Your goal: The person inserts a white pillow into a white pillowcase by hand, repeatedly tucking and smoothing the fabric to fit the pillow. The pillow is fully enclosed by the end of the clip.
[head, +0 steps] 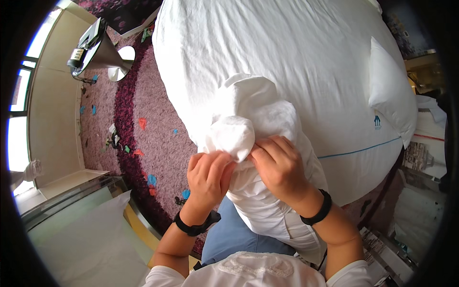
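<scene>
A bunched white fabric bedding piece [263,107] lies over the near edge of the bed and hangs down across my lap. My left hand [211,174] pinches a fold of it between thumb and fingers. Close to its right, my right hand [278,163] grips the same fabric, thumb and fingertips closed on its edge. A rounded, puffed part of the cloth rises between and above both hands. Beneath the bundle spreads a wrinkled white bed cover [333,82]. The fingertips of both hands are partly hidden in the folds.
A white pillow [391,89] lies at the bed's right. At the upper left, a telephone [77,57] sits on a metal cone-shaped table [107,53]. Coloured scraps dot the purple carpet [161,125]. A glass-topped table [82,222] stands at lower left, stacked packages [426,140] at right.
</scene>
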The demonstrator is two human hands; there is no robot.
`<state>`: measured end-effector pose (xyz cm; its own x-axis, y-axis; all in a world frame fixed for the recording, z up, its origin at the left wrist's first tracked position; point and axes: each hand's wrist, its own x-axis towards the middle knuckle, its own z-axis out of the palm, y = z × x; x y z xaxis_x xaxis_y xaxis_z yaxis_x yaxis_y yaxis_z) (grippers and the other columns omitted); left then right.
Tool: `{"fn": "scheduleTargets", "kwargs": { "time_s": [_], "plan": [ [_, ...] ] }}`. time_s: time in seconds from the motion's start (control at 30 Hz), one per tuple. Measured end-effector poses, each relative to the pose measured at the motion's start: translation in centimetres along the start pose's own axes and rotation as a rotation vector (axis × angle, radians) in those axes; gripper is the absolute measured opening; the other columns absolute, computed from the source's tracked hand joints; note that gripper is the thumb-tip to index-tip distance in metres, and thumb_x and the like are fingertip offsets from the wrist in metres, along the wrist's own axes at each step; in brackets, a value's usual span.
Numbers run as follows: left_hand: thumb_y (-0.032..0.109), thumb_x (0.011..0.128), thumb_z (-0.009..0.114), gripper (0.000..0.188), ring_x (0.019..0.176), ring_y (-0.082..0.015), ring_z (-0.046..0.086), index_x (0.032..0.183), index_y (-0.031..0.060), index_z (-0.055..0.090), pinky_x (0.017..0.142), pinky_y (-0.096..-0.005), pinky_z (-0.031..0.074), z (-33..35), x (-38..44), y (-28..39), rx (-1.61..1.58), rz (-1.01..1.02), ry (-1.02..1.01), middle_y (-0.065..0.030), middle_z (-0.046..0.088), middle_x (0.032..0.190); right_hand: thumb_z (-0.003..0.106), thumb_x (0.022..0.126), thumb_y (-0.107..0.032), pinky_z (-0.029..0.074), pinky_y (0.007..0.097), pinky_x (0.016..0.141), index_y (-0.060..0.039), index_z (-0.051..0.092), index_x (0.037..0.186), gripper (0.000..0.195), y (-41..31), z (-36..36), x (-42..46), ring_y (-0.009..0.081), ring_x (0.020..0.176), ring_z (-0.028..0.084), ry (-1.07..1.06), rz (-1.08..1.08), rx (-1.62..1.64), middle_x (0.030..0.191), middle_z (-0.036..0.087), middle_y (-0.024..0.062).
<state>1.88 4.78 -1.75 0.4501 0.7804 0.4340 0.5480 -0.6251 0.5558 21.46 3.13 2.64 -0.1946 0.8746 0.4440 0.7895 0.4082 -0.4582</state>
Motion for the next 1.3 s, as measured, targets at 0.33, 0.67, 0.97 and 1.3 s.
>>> {"fn": "scheduleTargets", "kwargs": {
  "time_s": [0.33, 0.67, 0.97, 1.3],
  "plan": [
    [0.015, 0.077, 0.076, 0.030, 0.097, -0.0239, 0.064, 0.104, 0.0083, 0.069, 0.091, -0.0406, 0.044, 1.0, 3.4, -0.5, 0.070, -0.014, -0.046, -0.0040, 0.070, 0.101, 0.067, 0.080, -0.009, 0.047, 0.0381, 0.071, -0.0034, 0.067, 0.088, 0.010, 0.1, -2.6, -1.1, 0.0243, 0.076, 0.061, -0.246, -0.005, 0.029, 0.081, 0.063, 0.0074],
    [0.007, 0.080, 0.070, 0.010, 0.083, -0.0275, 0.061, 0.085, 0.0052, 0.062, 0.085, -0.0419, 0.045, 0.0, 1.0, 0.2, -0.004, -0.090, -0.056, -0.0060, 0.064, 0.082, 0.081, 0.074, -0.017, 0.047, 0.0376, 0.077, -0.0021, 0.067, 0.102, 0.034, -0.9, -1.0, 1.2, 0.0253, 0.088, 0.060, -0.103, 0.088, 0.067, 0.096, 0.064, 0.0081],
    [0.009, 0.081, 0.072, 0.013, 0.079, -0.0277, 0.059, 0.089, 0.0059, 0.062, 0.087, -0.0412, 0.043, -0.1, -0.4, -1.3, 0.242, -0.234, -0.136, -0.0089, 0.059, 0.079, 0.079, 0.076, -0.011, 0.045, 0.0385, 0.073, -0.0031, 0.066, 0.092, 0.022, 0.4, 1.1, 0.9, 0.0273, 0.082, 0.061, -0.119, 0.203, 0.049, 0.087, 0.064, 0.0071],
    [0.019, 0.082, 0.076, 0.035, 0.075, -0.0370, 0.061, 0.101, -0.0045, 0.058, 0.067, -0.0407, 0.051, -1.1, 4.1, 0.1, -0.260, -0.423, -0.297, -0.0179, 0.057, 0.084, 0.069, 0.080, -0.003, 0.048, 0.0397, 0.086, 0.0003, 0.068, 0.110, 0.030, 0.7, 0.5, 1.0, 0.0285, 0.096, 0.064, -0.142, 0.063, 0.265, 0.101, 0.070, 0.0120]
  ]
}}
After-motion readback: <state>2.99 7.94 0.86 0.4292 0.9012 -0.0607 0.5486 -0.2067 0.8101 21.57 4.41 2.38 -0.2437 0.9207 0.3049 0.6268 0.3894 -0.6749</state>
